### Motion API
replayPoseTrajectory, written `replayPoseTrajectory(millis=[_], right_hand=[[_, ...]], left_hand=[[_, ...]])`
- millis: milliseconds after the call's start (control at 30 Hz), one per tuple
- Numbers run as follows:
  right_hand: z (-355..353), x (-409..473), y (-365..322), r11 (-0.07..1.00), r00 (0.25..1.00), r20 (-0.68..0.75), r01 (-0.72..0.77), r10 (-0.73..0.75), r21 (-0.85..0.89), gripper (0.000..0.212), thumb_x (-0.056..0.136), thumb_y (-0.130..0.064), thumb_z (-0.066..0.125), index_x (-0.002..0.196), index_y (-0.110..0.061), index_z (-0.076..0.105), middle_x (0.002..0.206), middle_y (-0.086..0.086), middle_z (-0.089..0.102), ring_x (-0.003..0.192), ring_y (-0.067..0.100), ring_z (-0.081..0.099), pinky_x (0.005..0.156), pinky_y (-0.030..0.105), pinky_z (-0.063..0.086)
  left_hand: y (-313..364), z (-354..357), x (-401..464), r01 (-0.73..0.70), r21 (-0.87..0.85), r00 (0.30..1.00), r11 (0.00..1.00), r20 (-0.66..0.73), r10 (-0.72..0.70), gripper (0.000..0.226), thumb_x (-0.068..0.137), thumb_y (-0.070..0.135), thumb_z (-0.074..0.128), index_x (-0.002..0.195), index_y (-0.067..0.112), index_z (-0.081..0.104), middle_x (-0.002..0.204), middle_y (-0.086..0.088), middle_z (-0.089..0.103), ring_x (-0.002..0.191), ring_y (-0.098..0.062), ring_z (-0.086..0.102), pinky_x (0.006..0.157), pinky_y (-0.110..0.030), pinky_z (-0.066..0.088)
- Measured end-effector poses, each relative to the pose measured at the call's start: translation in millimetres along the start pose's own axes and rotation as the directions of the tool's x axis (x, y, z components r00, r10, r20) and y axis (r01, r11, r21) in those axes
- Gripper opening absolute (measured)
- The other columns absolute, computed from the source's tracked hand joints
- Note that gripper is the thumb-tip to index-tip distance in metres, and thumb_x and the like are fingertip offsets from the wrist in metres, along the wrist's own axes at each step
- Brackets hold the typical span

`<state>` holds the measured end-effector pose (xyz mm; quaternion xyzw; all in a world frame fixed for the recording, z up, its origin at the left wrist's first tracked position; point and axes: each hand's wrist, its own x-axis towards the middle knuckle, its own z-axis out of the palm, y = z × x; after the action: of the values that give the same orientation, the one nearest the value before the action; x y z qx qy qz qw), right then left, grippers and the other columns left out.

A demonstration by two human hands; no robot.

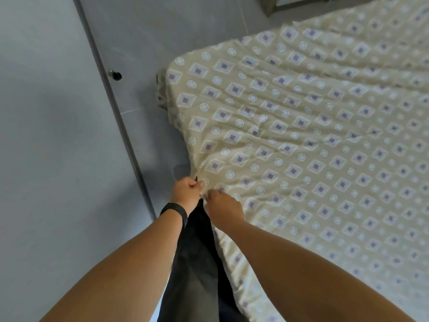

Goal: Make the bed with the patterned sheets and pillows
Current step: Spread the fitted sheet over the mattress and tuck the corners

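Floor: grey tiles (144, 31) along the bed's left side, with a pale grey door or panel (46, 112) beyond and a small dark knob (115, 75) near its edge.
Bed: fills the right of the view, covered edge to edge.
Patterned sheet (313, 135): cream, printed with purple-centred diamonds and white rings — spread over the mattress, creased in lines fanning out from the near left corner.
Far left corner: olive fabric (160, 94) showing from under the sheet.
Left hand (186, 192): fingers curled, pinching the sheet's corner at the bed's near left edge; black band (175, 211) on the wrist.
Right hand (224, 209): just beside the left, fingertips gripping the same gathered corner — knuckles up.
Dark trousers (197, 263): between the forearms, against the bed's side.
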<state>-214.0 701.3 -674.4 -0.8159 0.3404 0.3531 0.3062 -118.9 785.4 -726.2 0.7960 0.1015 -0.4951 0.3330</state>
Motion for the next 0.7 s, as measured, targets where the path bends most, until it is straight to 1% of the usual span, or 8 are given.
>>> replayPoseTrajectory(millis=[133,233,300,433,533,600,667,700], right_hand=[[5,1,-18,1.000,0.999,0.049,0.015,-0.016,0.016,0.032,0.101,-0.012,0.041,0.130,-0.013,0.055,0.122,0.011,0.063,0.111,0.030,0.063,0.091,0.039,0.051],[7,10,-13,0.998,0.997,0.056,0.060,-0.059,-0.022,0.032,0.102,-0.009,0.041,0.131,-0.010,0.053,0.127,0.012,0.061,0.116,0.031,0.060,0.094,0.040,0.049],[11,15,-6,0.996,0.995,0.052,0.088,-0.086,-0.034,0.031,0.102,-0.009,0.043,0.132,-0.009,0.051,0.127,0.013,0.060,0.118,0.031,0.058,0.094,0.041,0.048],[19,18,8,0.993,0.989,0.094,0.112,-0.116,0.047,0.030,0.101,-0.012,0.042,0.130,-0.011,0.052,0.119,0.011,0.062,0.111,0.030,0.060,0.081,0.036,0.046],[12,11,22,0.985,0.987,0.130,0.069,-0.090,0.160,0.027,0.101,-0.025,0.043,0.123,-0.015,0.057,0.117,0.007,0.061,0.108,0.027,0.060,0.082,0.035,0.047],[1,-3,37,0.979,0.989,0.144,0.013,-0.043,0.205,0.032,0.102,-0.030,0.044,0.131,-0.019,0.055,0.125,0.003,0.059,0.113,0.025,0.057,0.087,0.036,0.047],[-15,-22,56,0.978,0.987,0.160,-0.037,0.004,0.203,0.035,0.104,-0.031,0.044,0.134,-0.018,0.052,0.127,0.004,0.057,0.116,0.026,0.057,0.089,0.035,0.044],[-28,-39,66,0.975,0.988,0.151,-0.063,0.031,0.214,0.033,0.104,-0.032,0.044,0.132,-0.017,0.053,0.125,0.006,0.058,0.115,0.027,0.057,0.090,0.035,0.044]], left_hand=[[-8,-14,-7,0.014,0.094,0.998,0.995,-0.060,-0.009,0.026,0.091,0.036,0.072,0.075,0.016,0.065,0.069,-0.006,0.067,0.070,-0.031,0.065,0.072,-0.046,0.058],[-6,-10,-9,0.025,0.138,0.994,0.990,-0.106,-0.010,0.026,0.094,0.030,0.069,0.072,0.017,0.063,0.069,-0.002,0.064,0.067,-0.023,0.060,0.063,-0.032,0.046],[-5,-3,-5,0.047,0.141,0.992,0.989,-0.121,-0.030,0.026,0.095,0.028,0.068,0.072,0.018,0.061,0.070,0.000,0.062,0.067,-0.021,0.057,0.062,-0.030,0.041],[-8,8,0,0.135,0.089,0.991,0.987,-0.002,-0.136,0.020,0.095,0.028,0.064,0.080,0.015,0.064,0.076,-0.007,0.069,0.079,-0.031,0.067,0.074,-0.036,0.054],[-5,9,-2,0.102,0.191,0.991,0.976,0.062,-0.116,0.019,0.097,0.025,0.056,0.082,0.014,0.062,0.077,-0.006,0.069,0.078,-0.030,0.064,0.069,-0.033,0.047],[-2,9,-9,0.117,0.256,0.990,0.959,0.051,-0.134,0.023,0.098,0.028,0.056,0.091,0.008,0.064,0.086,-0.010,0.068,0.085,-0.032,0.065,0.069,-0.034,0.045],[5,8,-23,0.150,0.239,0.988,0.959,0.006,-0.156,0.037,0.097,0.034,0.058,0.115,0.001,0.061,0.106,-0.016,0.068,0.099,-0.036,0.066,0.075,-0.036,0.048],[17,5,-41,0.156,0.210,0.988,0.965,-0.014,-0.157,0.043,0.097,0.034,0.059,0.124,0.001,0.055,0.116,-0.014,0.066,0.105,-0.036,0.064,0.079,-0.038,0.049]])
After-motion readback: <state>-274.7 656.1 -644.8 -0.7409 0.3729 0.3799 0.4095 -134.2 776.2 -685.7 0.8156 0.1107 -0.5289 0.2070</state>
